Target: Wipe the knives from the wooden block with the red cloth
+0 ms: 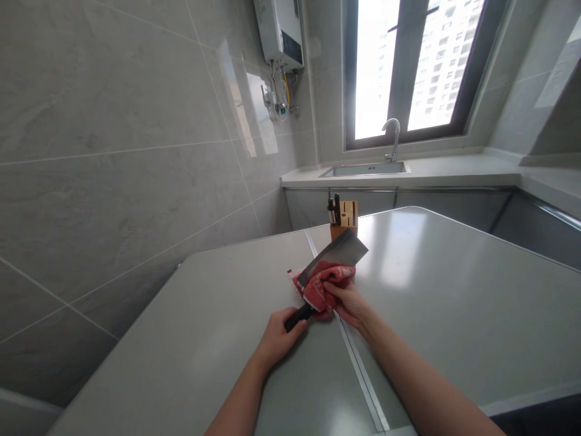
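My left hand (282, 332) is closed round the black handle of a cleaver (347, 247), whose broad grey blade points up and to the right. A red cloth (323, 289) with pale markings is wrapped over the lower part of the blade, near the handle. My right hand (345, 303) pinches that cloth against the blade from the right; some of its fingers are hidden behind the cloth. Just beyond the blade's tip stands a wooden knife block (348, 213) with a couple of dark-handled tools in its slots.
Both hands are above a pale glossy table (218, 290) with a lengthwise seam strip (358, 363). Behind it are a counter with a sink (367, 170) and a faucet (394, 136) under a window. A tiled wall (136, 200) with a water heater (280, 33) rises on the left.
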The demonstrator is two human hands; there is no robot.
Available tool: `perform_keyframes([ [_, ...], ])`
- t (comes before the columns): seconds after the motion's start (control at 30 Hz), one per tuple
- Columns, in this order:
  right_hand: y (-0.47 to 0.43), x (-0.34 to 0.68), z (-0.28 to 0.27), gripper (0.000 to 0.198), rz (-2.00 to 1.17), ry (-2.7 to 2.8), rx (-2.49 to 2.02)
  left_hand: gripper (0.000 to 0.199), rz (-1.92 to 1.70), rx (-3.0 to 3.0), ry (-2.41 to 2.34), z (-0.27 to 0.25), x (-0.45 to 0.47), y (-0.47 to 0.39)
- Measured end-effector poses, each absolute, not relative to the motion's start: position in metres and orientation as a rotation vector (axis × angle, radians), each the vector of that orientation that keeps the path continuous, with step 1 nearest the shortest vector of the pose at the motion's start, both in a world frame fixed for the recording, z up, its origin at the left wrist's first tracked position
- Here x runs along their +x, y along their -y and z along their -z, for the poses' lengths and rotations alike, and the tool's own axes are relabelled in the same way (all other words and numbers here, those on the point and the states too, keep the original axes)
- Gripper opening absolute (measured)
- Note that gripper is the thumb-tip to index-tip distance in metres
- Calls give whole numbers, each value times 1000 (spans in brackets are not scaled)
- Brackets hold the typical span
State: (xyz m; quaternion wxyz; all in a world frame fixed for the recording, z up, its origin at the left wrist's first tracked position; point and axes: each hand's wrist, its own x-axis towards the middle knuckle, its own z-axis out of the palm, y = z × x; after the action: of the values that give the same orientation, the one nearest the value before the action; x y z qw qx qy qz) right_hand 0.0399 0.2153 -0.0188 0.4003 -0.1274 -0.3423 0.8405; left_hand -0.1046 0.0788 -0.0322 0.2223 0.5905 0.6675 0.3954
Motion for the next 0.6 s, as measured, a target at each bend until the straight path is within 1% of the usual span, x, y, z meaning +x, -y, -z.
perform_keyframes([
  [0.17, -216, 32, 30, 33, -2076, 876, -379, 35, -1108, 1651, -1837, 31, -105, -80],
  [0.47, -219, 33, 28, 31, -2018, 855, -408, 35, -1115, 1660, -1872, 30, -105, -81],
  [0.6, -223, 36, 26, 32, -1985, 833, -426, 37, -1118, 1514, -1764, 31, -107, -82],
])
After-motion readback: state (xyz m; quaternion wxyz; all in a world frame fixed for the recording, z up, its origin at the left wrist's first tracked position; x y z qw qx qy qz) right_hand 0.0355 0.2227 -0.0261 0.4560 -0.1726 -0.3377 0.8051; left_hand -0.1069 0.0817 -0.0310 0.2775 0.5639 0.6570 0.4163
